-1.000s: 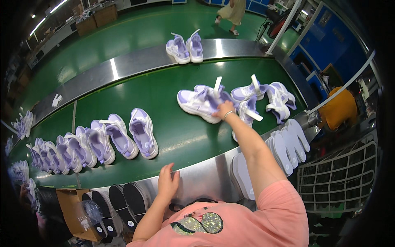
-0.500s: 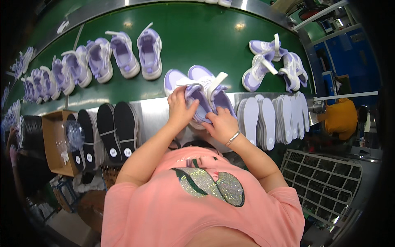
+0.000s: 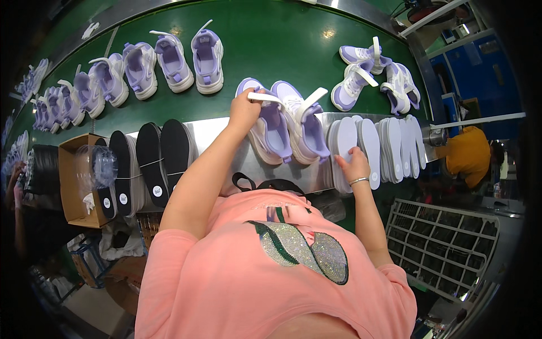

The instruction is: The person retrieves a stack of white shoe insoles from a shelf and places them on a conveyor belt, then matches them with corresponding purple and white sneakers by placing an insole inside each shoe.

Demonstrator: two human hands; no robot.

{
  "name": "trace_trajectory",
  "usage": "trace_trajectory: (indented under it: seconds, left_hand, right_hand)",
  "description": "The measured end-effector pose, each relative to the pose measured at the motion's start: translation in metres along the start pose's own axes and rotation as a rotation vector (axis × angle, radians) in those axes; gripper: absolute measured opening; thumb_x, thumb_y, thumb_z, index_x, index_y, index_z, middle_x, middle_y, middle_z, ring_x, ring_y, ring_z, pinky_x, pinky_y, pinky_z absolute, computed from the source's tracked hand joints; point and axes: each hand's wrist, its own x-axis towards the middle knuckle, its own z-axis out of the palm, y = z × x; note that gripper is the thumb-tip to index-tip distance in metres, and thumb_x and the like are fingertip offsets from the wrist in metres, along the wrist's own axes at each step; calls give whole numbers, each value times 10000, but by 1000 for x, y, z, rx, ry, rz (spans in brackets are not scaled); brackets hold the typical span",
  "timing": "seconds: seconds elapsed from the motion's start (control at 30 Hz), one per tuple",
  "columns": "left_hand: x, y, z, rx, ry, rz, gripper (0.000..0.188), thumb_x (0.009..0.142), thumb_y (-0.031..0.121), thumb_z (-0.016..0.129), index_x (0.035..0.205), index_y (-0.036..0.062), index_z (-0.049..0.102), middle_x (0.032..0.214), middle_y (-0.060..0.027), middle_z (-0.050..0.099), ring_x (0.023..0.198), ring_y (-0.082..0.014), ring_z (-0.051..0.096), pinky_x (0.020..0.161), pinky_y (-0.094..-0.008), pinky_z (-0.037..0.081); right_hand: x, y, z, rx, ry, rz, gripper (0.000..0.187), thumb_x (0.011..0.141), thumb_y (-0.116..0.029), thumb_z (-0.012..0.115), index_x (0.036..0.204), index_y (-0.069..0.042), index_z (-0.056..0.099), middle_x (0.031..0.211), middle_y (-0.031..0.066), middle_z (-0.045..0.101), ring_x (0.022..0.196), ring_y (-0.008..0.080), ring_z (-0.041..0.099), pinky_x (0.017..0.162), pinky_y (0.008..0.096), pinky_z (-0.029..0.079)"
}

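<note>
A pair of lavender and white sneakers stands in front of me, toes pointing away. My left hand (image 3: pixel 245 113) is closed at the top of the left sneaker (image 3: pixel 272 138), by its white strap. The right sneaker (image 3: pixel 307 133) stands beside it with its strap sticking up, touched by neither hand. To the right, my right hand (image 3: pixel 355 168) is over the heel ends of the nearest pale insoles (image 3: pixel 342 138), thumb and fingers apart. Whether it touches them I cannot tell.
More lavender sneakers (image 3: pixel 208 62) line the green belt (image 3: pixel 282 45) leftward, and several (image 3: pixel 353 85) lie at the far right. Bundled black insoles (image 3: pixel 149 158) and a cardboard box (image 3: pixel 70 186) sit left. A wire rack (image 3: pixel 446 243) is at right; a person in orange (image 3: pixel 466 157) is beyond.
My right hand has left the sneakers and moved right to the pale insoles. My left hand has shifted up toward the left sneaker's strap. The sneaker pair now sits more upright and apart.
</note>
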Motion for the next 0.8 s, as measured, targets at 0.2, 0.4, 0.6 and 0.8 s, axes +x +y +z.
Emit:
trace_trajectory:
  seconds: [0.2,0.4,0.6,0.8]
  left_hand:
    - [-5,-3,5,-22,-33,-62,274,838,278,518,799,7,543,712,-159,563,647,-251,513,596,-344,401]
    - [-27,-12,12,146,-62,247,480,661,122,591,1102,10,437,969,-192,526,937,-352,481,822,-397,389]
    - [-34,-2,14,155,-61,148,561,615,35,538,1153,10,383,1019,-208,483,963,-370,447,857,-413,367]
    - [-35,-10,6,128,14,155,548,608,41,539,1126,-64,391,997,-229,486,947,-381,456,865,-411,367]
  right_hand:
    - [2,-1,-22,194,103,-3,324,671,-294,674,831,-46,539,906,153,569,820,319,551,695,370,439]
    - [-25,-74,-89,309,128,-677,159,674,-188,629,639,-51,555,855,99,548,754,275,554,624,349,461]
    - [-21,-146,-50,-372,-110,-842,99,640,-149,607,701,-74,628,818,73,532,769,228,547,585,335,483]
    - [-14,-166,-55,-545,-100,-883,135,648,-153,612,744,-63,642,845,92,544,797,243,560,609,327,482]
